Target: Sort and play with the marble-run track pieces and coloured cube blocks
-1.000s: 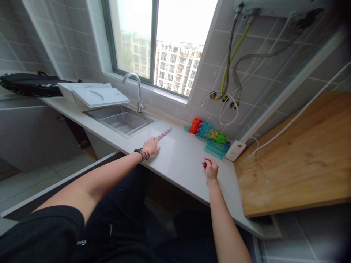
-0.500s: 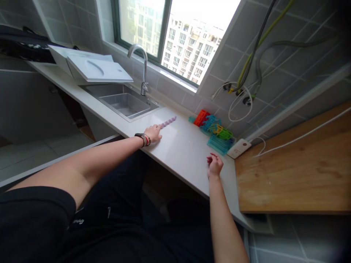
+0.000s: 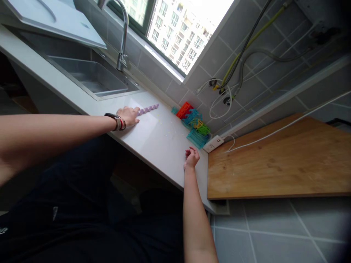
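A purple strip with wavy edges [image 3: 148, 109] lies on the white countertop [image 3: 153, 146], to the right of the sink. My left hand [image 3: 128, 115], palm down, has its fingers closed on the near end of the strip; the fingertips partly cover that end. My right hand [image 3: 192, 157] rests on the counter near its right end, loosely curled with the fingers a little apart and nothing visible in them. Just beyond it, against the wall, sits a pile of plastic pieces: a red one [image 3: 184, 110], a green one [image 3: 203, 129] and a turquoise tray-like one [image 3: 197, 138].
A steel sink [image 3: 90, 75] with a tap [image 3: 124, 40] is on the left, a white board [image 3: 60, 22] over its back edge. A white power strip [image 3: 213, 144] stands beside a wooden board [image 3: 274, 164] at right. Tiny specks [image 3: 170, 134] dot the counter.
My view has shifted to the right and closer, so everything appears further left. The left hand stays at the strip's end, and the right hand keeps its loose curl on the counter.
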`<move>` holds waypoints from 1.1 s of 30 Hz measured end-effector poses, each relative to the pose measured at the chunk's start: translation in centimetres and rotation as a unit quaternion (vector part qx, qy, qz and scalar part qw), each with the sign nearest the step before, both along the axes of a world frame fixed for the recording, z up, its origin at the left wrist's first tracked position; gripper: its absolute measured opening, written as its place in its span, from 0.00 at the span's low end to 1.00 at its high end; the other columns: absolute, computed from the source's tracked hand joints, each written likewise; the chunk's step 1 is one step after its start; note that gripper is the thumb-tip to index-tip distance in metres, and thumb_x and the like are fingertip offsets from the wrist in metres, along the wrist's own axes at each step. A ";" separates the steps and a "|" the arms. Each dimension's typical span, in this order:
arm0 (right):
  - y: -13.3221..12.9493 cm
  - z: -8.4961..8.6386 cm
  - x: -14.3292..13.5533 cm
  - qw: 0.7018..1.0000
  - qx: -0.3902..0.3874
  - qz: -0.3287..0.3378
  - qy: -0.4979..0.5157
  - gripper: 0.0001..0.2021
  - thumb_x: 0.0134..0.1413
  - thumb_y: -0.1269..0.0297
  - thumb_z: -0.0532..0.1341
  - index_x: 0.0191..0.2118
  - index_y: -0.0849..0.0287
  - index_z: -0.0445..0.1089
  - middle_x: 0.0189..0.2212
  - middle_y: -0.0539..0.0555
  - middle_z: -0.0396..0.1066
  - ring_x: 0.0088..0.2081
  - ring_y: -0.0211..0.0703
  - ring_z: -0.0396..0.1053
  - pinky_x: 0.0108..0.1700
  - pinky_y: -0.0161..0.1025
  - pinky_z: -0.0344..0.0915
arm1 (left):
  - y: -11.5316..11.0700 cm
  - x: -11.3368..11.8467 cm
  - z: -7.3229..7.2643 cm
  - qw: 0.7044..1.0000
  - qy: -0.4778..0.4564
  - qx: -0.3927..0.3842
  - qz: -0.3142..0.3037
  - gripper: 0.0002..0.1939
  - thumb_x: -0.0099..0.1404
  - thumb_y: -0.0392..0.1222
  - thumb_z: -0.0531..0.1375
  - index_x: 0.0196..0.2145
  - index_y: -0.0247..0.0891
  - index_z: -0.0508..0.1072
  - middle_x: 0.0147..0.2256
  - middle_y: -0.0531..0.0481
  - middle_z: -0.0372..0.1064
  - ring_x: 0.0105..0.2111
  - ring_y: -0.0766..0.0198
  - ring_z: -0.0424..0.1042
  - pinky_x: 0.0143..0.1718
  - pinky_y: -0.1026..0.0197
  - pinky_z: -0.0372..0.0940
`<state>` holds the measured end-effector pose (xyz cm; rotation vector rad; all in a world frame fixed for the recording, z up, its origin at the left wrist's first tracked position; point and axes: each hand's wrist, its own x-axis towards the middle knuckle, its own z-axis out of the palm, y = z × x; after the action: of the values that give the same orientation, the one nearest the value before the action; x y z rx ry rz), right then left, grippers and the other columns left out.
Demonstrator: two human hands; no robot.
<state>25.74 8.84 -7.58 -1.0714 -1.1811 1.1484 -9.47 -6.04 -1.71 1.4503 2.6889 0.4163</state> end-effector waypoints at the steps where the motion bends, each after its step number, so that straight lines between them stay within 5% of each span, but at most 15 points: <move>1: 0.0 0.0 -0.1 1.000 0.003 0.001 -0.010 0.10 0.47 0.63 0.59 0.36 0.59 0.73 0.21 0.47 0.72 0.21 0.35 0.64 0.23 0.31 0.62 | 0.1 0.0 -0.1 1.000 -0.004 0.003 0.000 0.30 0.67 0.50 0.59 0.64 0.38 0.61 0.53 0.35 0.71 0.55 0.42 0.65 0.54 0.45 0.61; 7: -0.3 0.0 -0.5 0.999 0.015 0.009 -0.050 0.09 0.48 0.64 0.57 0.34 0.59 0.73 0.21 0.48 0.72 0.21 0.35 0.64 0.24 0.32 0.62 | 1.0 -0.3 -0.7 0.999 -0.006 0.021 0.033 0.28 0.69 0.50 0.56 0.62 0.33 0.64 0.53 0.31 0.71 0.56 0.39 0.64 0.54 0.41 0.61; 13: -0.4 0.2 -0.5 0.999 0.005 0.008 -0.030 0.09 0.48 0.63 0.58 0.34 0.60 0.73 0.20 0.47 0.72 0.21 0.35 0.63 0.24 0.32 0.61 | 1.8 -1.8 0.3 0.993 -0.070 0.076 0.056 0.30 0.65 0.43 0.57 0.64 0.33 0.63 0.51 0.32 0.73 0.50 0.43 0.73 0.49 0.45 0.68; 17: -0.5 0.2 -0.3 1.000 0.003 0.018 -0.014 0.10 0.50 0.61 0.59 0.35 0.60 0.73 0.21 0.47 0.72 0.22 0.35 0.64 0.26 0.32 0.62 | 0.5 -1.0 1.4 0.988 -0.073 0.137 -0.014 0.31 0.64 0.44 0.57 0.63 0.33 0.64 0.48 0.37 0.75 0.48 0.48 0.75 0.51 0.50 0.68; 21: -1.2 0.7 -0.5 0.997 0.008 0.070 -0.009 0.13 0.52 0.57 0.62 0.37 0.61 0.74 0.24 0.49 0.74 0.24 0.35 0.65 0.27 0.32 0.62 | -3.0 2.2 2.1 0.964 -0.084 0.226 -0.114 0.29 0.65 0.46 0.55 0.63 0.37 0.65 0.50 0.41 0.75 0.47 0.53 0.75 0.53 0.54 0.68; 26: -2.0 1.8 -1.0 0.985 -0.005 0.170 0.017 0.25 0.56 0.43 0.63 0.48 0.60 0.73 0.33 0.54 0.77 0.28 0.36 0.69 0.28 0.32 0.63 | -6.7 5.1 1.2 0.940 -0.074 0.248 -0.224 0.24 0.68 0.47 0.53 0.60 0.48 0.70 0.53 0.46 0.73 0.48 0.52 0.74 0.54 0.52 0.68; 29: -1.6 2.5 -1.3 0.973 -0.037 0.225 0.037 0.27 0.57 0.39 0.60 0.51 0.57 0.71 0.39 0.55 0.77 0.29 0.37 0.71 0.25 0.31 0.63 | -6.9 4.8 0.1 0.937 -0.076 0.203 -0.275 0.23 0.69 0.47 0.52 0.59 0.51 0.71 0.54 0.46 0.72 0.52 0.50 0.73 0.56 0.51 0.67; 33: 0.1 3.2 -2.2 0.963 -0.064 0.259 0.039 0.19 0.53 0.48 0.69 0.43 0.57 0.73 0.37 0.53 0.76 0.27 0.35 0.69 0.21 0.30 0.61 | -5.0 3.5 -0.7 0.938 -0.083 0.174 -0.287 0.23 0.68 0.46 0.52 0.58 0.55 0.73 0.54 0.46 0.72 0.52 0.50 0.72 0.57 0.49 0.66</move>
<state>23.50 8.97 -4.41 -0.8196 -1.3822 1.6747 -6.01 -11.08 -2.42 2.0783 1.9943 0.9379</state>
